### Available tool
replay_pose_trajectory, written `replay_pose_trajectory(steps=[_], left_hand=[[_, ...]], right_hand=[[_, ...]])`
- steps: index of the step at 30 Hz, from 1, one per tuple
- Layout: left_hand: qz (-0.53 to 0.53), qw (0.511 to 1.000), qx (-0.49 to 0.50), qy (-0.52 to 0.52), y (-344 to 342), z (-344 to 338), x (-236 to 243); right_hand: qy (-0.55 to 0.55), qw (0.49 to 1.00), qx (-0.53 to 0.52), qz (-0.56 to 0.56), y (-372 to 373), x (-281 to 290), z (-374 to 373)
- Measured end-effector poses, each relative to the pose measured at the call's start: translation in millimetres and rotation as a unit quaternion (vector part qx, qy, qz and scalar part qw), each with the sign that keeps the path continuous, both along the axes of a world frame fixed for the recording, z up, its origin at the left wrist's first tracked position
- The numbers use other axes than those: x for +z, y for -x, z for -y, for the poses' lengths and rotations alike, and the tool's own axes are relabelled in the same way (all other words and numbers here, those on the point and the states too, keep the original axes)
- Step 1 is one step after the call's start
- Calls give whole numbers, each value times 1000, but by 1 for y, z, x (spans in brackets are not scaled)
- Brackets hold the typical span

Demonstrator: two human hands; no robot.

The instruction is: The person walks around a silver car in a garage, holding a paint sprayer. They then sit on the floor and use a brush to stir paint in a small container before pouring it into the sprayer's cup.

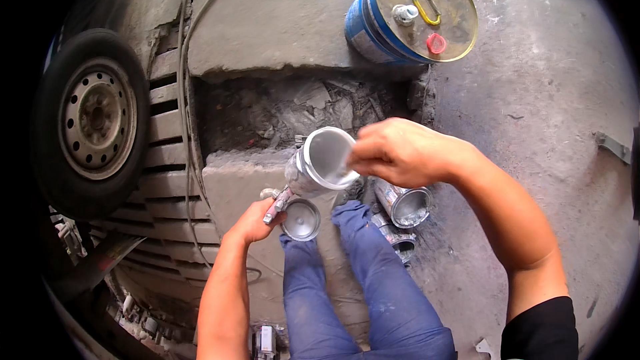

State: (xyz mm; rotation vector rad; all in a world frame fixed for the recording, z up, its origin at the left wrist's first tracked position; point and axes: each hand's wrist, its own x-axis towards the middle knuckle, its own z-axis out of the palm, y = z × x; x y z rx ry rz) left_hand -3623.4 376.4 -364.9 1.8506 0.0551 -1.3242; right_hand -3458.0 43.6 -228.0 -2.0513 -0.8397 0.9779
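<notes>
My left hand (255, 221) is closed around the narrow, paint-stained handle of what looks like a spray gun (279, 203). Its wide cup (309, 168), smeared with silver-grey paint, tilts with its mouth up and to the right. At the right side of that mouth is my right hand (393, 151), fingers pinched together and partly inside the rim. Something pale and blurred shows below the fingertips; I cannot make out what it is. A round metal lid or shallow tin (301, 220) appears just beside my left hand, below the cup.
Two paint-smeared cans (412, 208) lie on their sides by my right foot. Ahead is a rubble-filled pit (313, 103) with broken concrete edges. A blue drum (427, 13) stands beyond it. At left are a wheel (97, 120), hoses (183, 93) and slotted slabs (167, 190).
</notes>
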Motion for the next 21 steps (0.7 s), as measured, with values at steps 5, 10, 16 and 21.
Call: replay_pose_trajectory(steps=[5, 10, 16, 21], left_hand=[[-7, 999, -28, -24, -9, 3, 15], [44, 998, 3, -40, -14, 13, 19], [81, 994, -2, -71, 1, -6, 8], [101, 991, 8, -93, 4, -10, 5]], right_hand=[[37, 976, 47, 211, -6, 5, -2], [49, 969, 76, 231, 18, -32, -25], [-32, 986, 66, 151, 4, 12, -7], [71, 950, 105, 286, -4, 30, 26]])
